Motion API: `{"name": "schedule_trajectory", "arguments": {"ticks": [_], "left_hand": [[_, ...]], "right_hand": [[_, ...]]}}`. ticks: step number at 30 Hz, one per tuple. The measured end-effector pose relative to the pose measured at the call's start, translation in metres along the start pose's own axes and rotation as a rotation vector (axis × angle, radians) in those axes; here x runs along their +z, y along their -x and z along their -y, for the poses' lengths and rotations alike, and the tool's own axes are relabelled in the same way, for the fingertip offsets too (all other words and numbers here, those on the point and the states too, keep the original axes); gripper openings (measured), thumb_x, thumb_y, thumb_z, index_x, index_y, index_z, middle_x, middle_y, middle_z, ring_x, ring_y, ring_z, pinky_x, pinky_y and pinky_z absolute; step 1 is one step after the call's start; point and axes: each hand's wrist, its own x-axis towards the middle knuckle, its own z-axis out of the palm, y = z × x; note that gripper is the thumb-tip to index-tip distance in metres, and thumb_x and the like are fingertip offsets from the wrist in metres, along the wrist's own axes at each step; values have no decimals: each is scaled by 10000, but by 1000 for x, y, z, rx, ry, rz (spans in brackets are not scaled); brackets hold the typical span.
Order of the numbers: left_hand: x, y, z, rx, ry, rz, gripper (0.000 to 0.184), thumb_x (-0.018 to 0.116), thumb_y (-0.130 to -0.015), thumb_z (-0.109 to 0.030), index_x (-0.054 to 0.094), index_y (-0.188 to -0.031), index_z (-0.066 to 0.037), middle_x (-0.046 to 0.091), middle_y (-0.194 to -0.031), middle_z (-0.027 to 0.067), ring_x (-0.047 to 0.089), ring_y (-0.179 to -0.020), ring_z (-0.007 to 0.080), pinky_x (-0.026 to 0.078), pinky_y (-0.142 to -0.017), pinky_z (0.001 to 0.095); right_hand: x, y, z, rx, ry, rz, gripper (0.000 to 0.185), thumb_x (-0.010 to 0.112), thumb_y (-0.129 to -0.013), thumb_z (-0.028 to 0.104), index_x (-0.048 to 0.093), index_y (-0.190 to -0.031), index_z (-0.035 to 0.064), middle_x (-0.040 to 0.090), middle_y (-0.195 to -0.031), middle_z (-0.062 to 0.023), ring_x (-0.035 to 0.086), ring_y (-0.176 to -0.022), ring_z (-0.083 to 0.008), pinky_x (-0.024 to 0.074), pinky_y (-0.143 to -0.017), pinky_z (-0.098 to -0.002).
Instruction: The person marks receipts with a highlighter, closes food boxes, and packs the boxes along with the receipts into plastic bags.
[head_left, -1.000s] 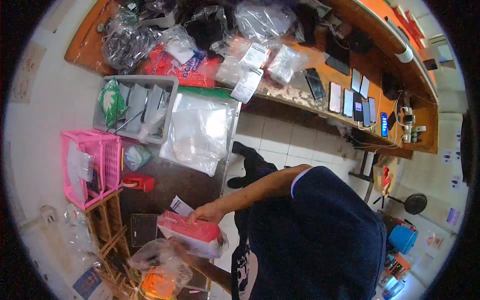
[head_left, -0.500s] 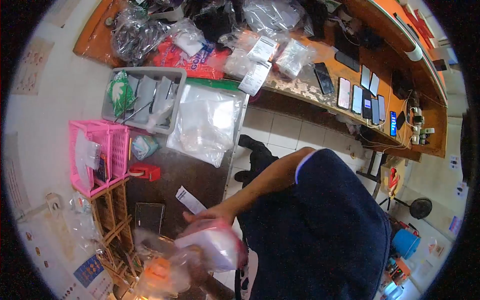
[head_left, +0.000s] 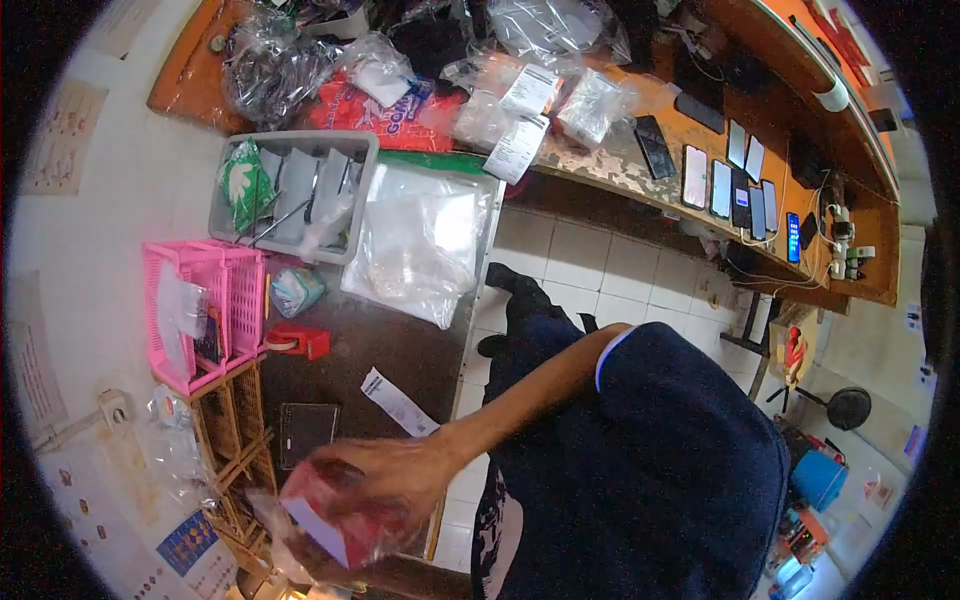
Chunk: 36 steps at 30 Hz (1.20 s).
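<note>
My right hand (head_left: pixel 405 472) reaches over a red and white box (head_left: pixel 322 532) in clear plastic, with its fingers wrapped round the box's top. The box is tilted and blurred by motion. Below it my left forearm (head_left: pixel 420 577) comes in from the lower edge; the left hand's fingers are hidden behind the box and the blurred plastic. A printed paper slip (head_left: pixel 398 402) lies on the dark table (head_left: pixel 350 355) just above my right hand. Left of the slip is a flat dark object (head_left: pixel 308 432).
A red tape dispenser (head_left: pixel 300 340), a pink basket (head_left: pixel 240 310), a grey bin (head_left: pixel 300 250) and clear plastic bags (head_left: pixel 415 250) stand or lie farther up. Several phones (head_left: pixel 721 190) and wrapped parcels (head_left: pixel 590 108) are on the wooden counter (head_left: pixel 620 175). A wooden rack (head_left: pixel 230 430) stands at left.
The box has moved left and turned, and my right hand has shifted from its side to over its top. The slip now shows more fully. My left hand has become hidden.
</note>
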Motion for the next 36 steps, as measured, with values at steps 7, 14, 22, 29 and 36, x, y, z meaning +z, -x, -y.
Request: {"name": "schedule_trajectory", "arguments": {"ticks": [7, 14, 22, 29, 36], "left_hand": [[-27, -1, -20, 26, -8, -82, 221, 587, -914, -323, 563, -869, -108, 542, -792, 33, 473, -685, 173, 359, -662, 313], [-38, 9, 0, -104, 83, -136, 224, 563, -932, -307, 554, -828, -110, 536, -734, 15, 468, -621, 146, 361, -611, 283], [7, -18, 146, -668, 708, -16, 247, 535, -953, -289, 543, -782, -111, 530, -668, -6, 463, -547, 115, 364, -552, 248], [125, 27, 367, -443, -145, 110, 392, 501, -1001, -404, 602, -1143, -54, 597, -1011, 98, 547, -923, 241, 416, -854, 375], [158, 53, 406, -305, -533, 243, 642, 506, -967, -608, 627, -1268, -54, 625, -1261, 183, 552, -1185, 346, 392, -1066, 462]], "right_hand": [[20, 26, -43, 1087, -1693, -48, 614, 448, -977, 633, 485, -1389, 179, 481, -1433, -224, 458, -1330, -351, 323, -1102, -601], [32, 25, -99, 34, -871, 110, 693, 716, -897, 424, 457, -1404, 29, 487, -1422, -187, 431, -1354, -291, 312, -1151, -490], [-78, -22, -71, -46, 278, 586, 706, 845, -730, 360, 569, -1319, 86, 409, -1421, -275, 380, -1346, -456, 339, -1086, -554], [-142, 90, -196, 330, 572, 873, 723, 875, -634, 288, 580, -1264, 91, 323, -1470, -326, 282, -1408, -501, 317, -1132, -532], [-177, -38, -280, 392, 682, 666, 299, 760, -737, 225, 674, -972, 62, 673, -1047, -150, 644, -947, -345, 517, -845, -455]]}}
